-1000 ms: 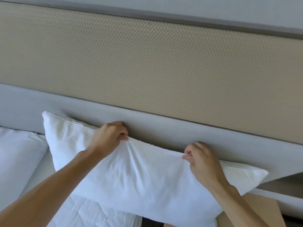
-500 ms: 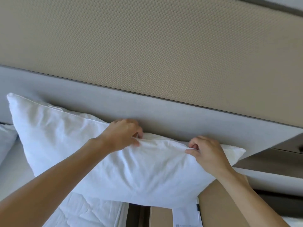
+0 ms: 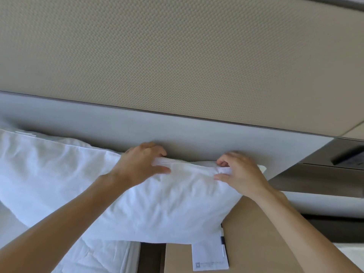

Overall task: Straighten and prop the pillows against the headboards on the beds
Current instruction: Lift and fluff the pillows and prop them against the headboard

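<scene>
A white pillow (image 3: 82, 190) stands on its long edge, leaning against the grey lower band of the headboard (image 3: 197, 133). My left hand (image 3: 139, 166) pinches the pillow's top edge near the middle. My right hand (image 3: 242, 174) pinches the same edge close to the right corner. The pillow's right end hangs past the bed over a brown nightstand. Its left end runs out of view.
A beige woven panel (image 3: 177, 56) fills the wall above the headboard. A brown nightstand (image 3: 254, 239) with a white notepad and pen (image 3: 210, 257) sits at the lower right. White quilted bedding (image 3: 94, 257) lies below the pillow. A dark recessed shelf (image 3: 334, 160) is at right.
The view has swung to the right, so the pillow sits further left in frame. Both hands have slid right along its top edge and now grip closer together.
</scene>
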{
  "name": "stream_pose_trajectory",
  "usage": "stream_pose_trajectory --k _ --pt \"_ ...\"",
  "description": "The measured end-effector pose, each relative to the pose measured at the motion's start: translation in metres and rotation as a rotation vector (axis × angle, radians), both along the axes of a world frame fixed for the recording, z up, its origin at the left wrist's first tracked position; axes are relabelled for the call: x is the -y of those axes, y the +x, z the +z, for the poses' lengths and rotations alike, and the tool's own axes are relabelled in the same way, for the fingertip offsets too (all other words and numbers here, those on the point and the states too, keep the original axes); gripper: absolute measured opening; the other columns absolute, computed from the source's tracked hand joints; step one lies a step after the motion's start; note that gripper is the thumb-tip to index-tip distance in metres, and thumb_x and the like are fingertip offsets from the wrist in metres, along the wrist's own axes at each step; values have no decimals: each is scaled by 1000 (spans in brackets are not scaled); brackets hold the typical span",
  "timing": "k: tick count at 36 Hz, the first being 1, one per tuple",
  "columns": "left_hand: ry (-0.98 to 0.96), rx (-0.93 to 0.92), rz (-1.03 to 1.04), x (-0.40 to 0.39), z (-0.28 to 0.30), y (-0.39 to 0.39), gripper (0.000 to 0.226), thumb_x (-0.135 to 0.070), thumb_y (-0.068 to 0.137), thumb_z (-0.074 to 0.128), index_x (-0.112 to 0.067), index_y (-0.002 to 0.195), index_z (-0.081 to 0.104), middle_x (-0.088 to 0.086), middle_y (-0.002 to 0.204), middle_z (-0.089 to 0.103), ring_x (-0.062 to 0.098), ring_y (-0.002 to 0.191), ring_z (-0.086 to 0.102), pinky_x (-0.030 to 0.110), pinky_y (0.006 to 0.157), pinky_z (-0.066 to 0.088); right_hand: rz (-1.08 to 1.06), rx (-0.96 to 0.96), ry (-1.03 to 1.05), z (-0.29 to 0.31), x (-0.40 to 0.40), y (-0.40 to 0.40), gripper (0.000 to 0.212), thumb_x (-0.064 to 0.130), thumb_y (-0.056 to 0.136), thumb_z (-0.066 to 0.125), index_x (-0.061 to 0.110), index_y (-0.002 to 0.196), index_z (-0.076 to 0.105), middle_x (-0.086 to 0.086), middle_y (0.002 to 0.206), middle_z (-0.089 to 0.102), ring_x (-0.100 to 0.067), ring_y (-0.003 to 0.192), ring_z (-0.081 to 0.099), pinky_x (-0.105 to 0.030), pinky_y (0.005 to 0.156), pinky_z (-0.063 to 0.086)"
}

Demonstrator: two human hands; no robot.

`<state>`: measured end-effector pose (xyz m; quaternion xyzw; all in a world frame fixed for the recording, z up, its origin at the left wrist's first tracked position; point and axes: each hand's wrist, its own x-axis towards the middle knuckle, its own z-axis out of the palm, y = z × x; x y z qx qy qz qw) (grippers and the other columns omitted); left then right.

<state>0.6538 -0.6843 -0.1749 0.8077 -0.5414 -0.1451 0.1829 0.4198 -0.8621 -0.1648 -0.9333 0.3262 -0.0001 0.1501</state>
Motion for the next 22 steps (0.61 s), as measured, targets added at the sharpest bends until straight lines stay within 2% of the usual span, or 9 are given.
stream_pose_trajectory --k 2,4,7,12,15,17,19,20,22 --pt "91 21 -40 13 3 -15 53 -60 72 71 -37 117 58 -14 115 55 12 109 55 30 91 45 20 -33 -63 1 7 -13 23 43 84 71 25 98 65 16 93 55 -10 97 54 -30 84 40" --pt "126 85 -67 24 2 -28 42 -54 76 70 -37 114 61 -13 116 56 13 112 53 29 91 41 44 -35 -110 0 13 -22 16 39 88 68 24 94 66 14 90 59 -11 92 56 -30 80 40" --pt "70 131 42 35 3 -41 18 -45 81 69 -32 93 69 -11 102 62 19 102 59 28 74 38 49 11 -121 1 22 -30 13 33 88 69 21 84 67 13 79 61 -13 80 60 -28 71 42" --pt "-60 170 184 39 5 -47 8 -28 83 70 -22 77 68 -17 69 53 18 77 55 27 57 32 58 126 -181 6 28 -32 11 26 89 70 19 81 65 9 82 65 -16 77 59 -31 72 40" --pt "-49 113 183 43 5 -47 11 -22 78 76 -18 72 68 -13 69 54 21 73 56 31 59 43 18 188 -150 6 31 -39 15 33 87 70 22 78 65 14 78 62 -7 72 51 -22 64 33" --pt "-41 36 145 48 7 -48 9 -15 75 79 -15 72 70 -11 71 58 17 71 58 30 64 47 -33 201 -64 6 39 -48 18 40 86 70 26 77 65 17 76 59 -4 73 52 -16 59 33" --pt "-58 -81 103 55 11 -53 8 -8 76 77 -15 76 74 -14 72 62 8 70 59 15 66 43 -76 197 35 2 51 -60 20 48 82 71 30 76 64 17 78 61 -2 78 55 -18 61 37" --pt "-63 -141 84 59 13 -58 10 -8 78 76 -18 78 75 -14 74 65 7 76 61 10 67 43 -90 197 83 -1 56 -67 21 51 79 73 31 78 63 18 81 61 0 82 56 -19 63 39" --pt "-30 -230 30 67 16 -73 9 -16 81 75 -25 85 75 -13 84 70 2 87 61 9 74 45 -95 192 156 -8 63 -80 23 49 76 76 33 84 62 19 88 60 2 88 54 -22 68 44"
